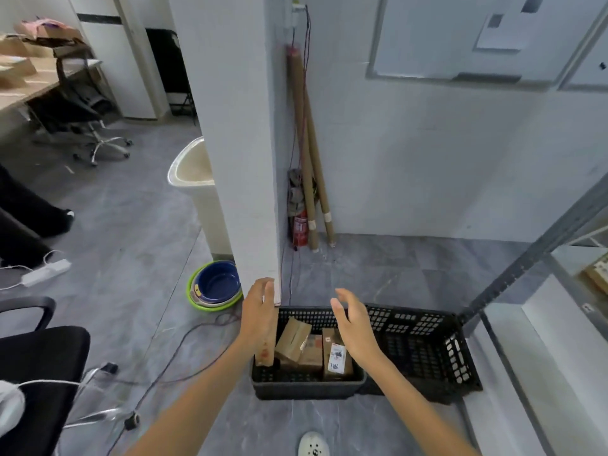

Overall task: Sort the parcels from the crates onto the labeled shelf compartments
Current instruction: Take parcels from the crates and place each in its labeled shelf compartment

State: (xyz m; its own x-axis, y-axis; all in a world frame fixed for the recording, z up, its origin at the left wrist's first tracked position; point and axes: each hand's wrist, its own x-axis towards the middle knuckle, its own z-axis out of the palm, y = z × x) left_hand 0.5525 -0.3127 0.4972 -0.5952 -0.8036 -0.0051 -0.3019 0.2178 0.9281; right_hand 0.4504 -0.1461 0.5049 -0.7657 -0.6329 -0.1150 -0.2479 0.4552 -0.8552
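**Grips open over crate**

Left grip point(260, 311) and right grip point(353, 320) hovered empty, fingers loosely spread, over parcels point(291, 340) in black crate point(306, 386) at 6 o'clock. Small cardboard boxes: prob. light, stiff, not slippery; take labelled box point(337, 357) by opposite sides.

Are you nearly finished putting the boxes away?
Not nearly. The right crate looks empty, and a box seems to sit on the shelf already. The left hand and right hand hover open over the left crate, holding nothing. Several parcels wait inside it, to be sorted.
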